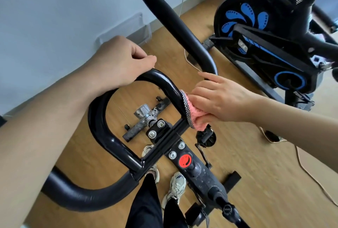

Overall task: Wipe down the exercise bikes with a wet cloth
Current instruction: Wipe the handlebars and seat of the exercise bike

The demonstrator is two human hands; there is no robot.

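Observation:
I look down on the black handlebar [102, 129] of an exercise bike, a glossy loop bolted to a cross bar. My left hand [120, 61] grips the top of the loop. My right hand [217, 97] presses a pink cloth [196, 116] with a checkered edge against the loop's right side, just above the cross bar. A red round knob [185, 161] sits on the frame below the bolts. My legs and pale sneakers [175, 187] stand beside the frame.
A second black bike with blue flywheel markings [256, 32] stands at the upper right on the wooden floor. A pale wall [54, 8] runs along the left. A thin cord [311, 173] lies across the floor at the right, beside a small dark object.

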